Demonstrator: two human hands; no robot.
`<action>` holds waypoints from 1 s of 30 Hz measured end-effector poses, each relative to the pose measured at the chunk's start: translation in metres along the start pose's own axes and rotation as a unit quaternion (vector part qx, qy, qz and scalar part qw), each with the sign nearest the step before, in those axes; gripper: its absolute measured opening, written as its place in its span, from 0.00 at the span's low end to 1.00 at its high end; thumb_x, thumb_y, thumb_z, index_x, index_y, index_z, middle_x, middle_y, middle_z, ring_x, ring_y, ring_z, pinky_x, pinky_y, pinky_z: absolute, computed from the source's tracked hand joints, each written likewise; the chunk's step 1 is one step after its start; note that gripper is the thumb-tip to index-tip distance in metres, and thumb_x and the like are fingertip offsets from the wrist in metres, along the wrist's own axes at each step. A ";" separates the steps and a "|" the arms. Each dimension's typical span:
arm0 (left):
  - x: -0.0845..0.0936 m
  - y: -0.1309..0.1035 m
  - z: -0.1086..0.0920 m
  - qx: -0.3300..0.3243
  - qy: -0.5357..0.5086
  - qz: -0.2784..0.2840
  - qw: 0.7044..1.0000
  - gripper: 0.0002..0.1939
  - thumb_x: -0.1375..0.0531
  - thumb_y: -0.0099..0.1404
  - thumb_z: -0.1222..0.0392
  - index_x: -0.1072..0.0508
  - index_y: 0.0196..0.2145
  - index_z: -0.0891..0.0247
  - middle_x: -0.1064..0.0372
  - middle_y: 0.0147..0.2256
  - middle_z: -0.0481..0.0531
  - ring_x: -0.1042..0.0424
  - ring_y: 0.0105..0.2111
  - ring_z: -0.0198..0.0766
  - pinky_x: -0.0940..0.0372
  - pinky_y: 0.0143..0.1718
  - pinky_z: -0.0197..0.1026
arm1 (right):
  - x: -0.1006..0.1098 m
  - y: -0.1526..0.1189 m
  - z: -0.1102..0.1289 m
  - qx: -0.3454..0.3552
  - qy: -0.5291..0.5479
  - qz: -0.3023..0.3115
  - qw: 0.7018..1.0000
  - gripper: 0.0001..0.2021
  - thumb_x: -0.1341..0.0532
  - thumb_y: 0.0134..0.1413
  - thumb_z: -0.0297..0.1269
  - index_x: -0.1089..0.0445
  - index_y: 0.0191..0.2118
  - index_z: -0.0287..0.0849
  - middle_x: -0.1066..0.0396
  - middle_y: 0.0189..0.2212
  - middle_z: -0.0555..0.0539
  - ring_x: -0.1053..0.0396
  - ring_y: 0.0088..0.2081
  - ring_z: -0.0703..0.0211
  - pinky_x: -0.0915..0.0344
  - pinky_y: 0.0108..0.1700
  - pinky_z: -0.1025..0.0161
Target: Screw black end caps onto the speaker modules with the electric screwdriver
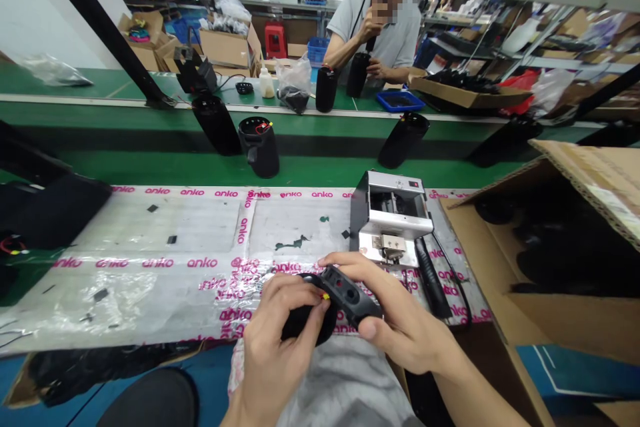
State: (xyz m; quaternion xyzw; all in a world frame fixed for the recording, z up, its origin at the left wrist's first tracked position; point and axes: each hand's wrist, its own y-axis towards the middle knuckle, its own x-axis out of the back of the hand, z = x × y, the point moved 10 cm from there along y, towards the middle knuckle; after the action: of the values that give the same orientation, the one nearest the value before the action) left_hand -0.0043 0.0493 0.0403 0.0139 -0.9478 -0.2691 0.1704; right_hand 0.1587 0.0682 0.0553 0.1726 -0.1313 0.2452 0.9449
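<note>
Near the table's front edge, my right hand (pixel 400 320) grips a black oblong plastic part (pixel 350 295), which is tilted and has round openings on its face. My left hand (pixel 283 320) is closed beside it, fingertips pinching a small yellow connector (pixel 326 296). Under the left fingers is a black rounded body (pixel 325 327), partly hidden by that hand. The two black pieces lie close together; whether they touch cannot be made out. Beyond my right hand stands a silver and black machine (pixel 395 220).
A black-handled tool (pixel 431 280) lies right of the machine. An open cardboard box (pixel 575 320) with black parts fills the right side. Black cylinders (pixel 263 150) stand on the green belt (pixel 320 170). Across it, a person (pixel 370 33) handles another cylinder.
</note>
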 end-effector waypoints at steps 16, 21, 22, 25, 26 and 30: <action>0.010 -0.006 0.002 -0.024 0.014 -0.012 1.000 0.15 0.35 0.72 0.76 0.24 0.48 0.58 0.21 0.44 0.49 0.23 0.49 0.39 0.29 0.57 0.42 | -0.013 -0.002 0.010 -0.022 -0.118 0.032 0.992 0.36 0.29 0.63 0.45 0.39 0.73 0.56 0.34 0.73 0.42 0.31 0.73 0.44 0.30 0.72 0.54; 0.011 -0.013 0.011 0.000 0.023 -0.019 1.000 0.12 0.35 0.72 0.71 0.25 0.49 0.58 0.23 0.47 0.51 0.22 0.51 0.40 0.27 0.57 0.42 | -0.006 -0.005 -0.002 -0.069 -0.112 -0.048 0.990 0.42 0.22 0.54 0.62 0.38 0.69 0.61 0.24 0.58 0.48 0.20 0.50 0.53 0.20 0.51 0.61; 0.009 -0.014 0.010 -0.008 0.023 -0.010 1.000 0.13 0.35 0.72 0.71 0.25 0.50 0.58 0.23 0.48 0.52 0.22 0.52 0.41 0.27 0.57 0.42 | -0.005 -0.005 -0.004 -0.070 -0.113 -0.069 0.989 0.44 0.24 0.52 0.67 0.38 0.69 0.62 0.24 0.56 0.49 0.21 0.46 0.55 0.21 0.47 0.61; 0.006 -0.014 0.009 -0.017 0.024 0.004 1.000 0.15 0.33 0.71 0.68 0.26 0.53 0.58 0.23 0.50 0.54 0.22 0.54 0.43 0.27 0.58 0.44 | -0.009 -0.004 -0.005 -0.048 -0.107 -0.087 0.989 0.46 0.28 0.50 0.74 0.37 0.69 0.60 0.25 0.57 0.47 0.22 0.50 0.52 0.21 0.53 0.58; 0.006 -0.014 0.010 -0.012 0.024 0.003 1.000 0.15 0.33 0.71 0.67 0.27 0.53 0.58 0.23 0.50 0.54 0.22 0.54 0.44 0.27 0.57 0.44 | -0.012 -0.002 -0.004 -0.038 -0.098 -0.083 0.991 0.46 0.28 0.50 0.74 0.37 0.69 0.60 0.26 0.57 0.47 0.22 0.54 0.50 0.23 0.57 0.57; 0.005 -0.018 0.016 0.011 0.020 -0.017 1.000 0.13 0.33 0.75 0.55 0.28 0.53 0.57 0.23 0.49 0.54 0.21 0.51 0.45 0.24 0.52 0.45 | -0.019 0.003 -0.002 -0.014 -0.079 -0.092 0.992 0.47 0.24 0.47 0.71 0.34 0.68 0.57 0.27 0.56 0.46 0.24 0.56 0.49 0.25 0.60 0.56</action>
State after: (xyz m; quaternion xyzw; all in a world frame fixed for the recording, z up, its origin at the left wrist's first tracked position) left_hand -0.0150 0.0417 0.0201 0.0370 -0.9469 -0.2607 0.1844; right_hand 0.1413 0.0633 0.0478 0.1900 -0.1929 0.1408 0.9523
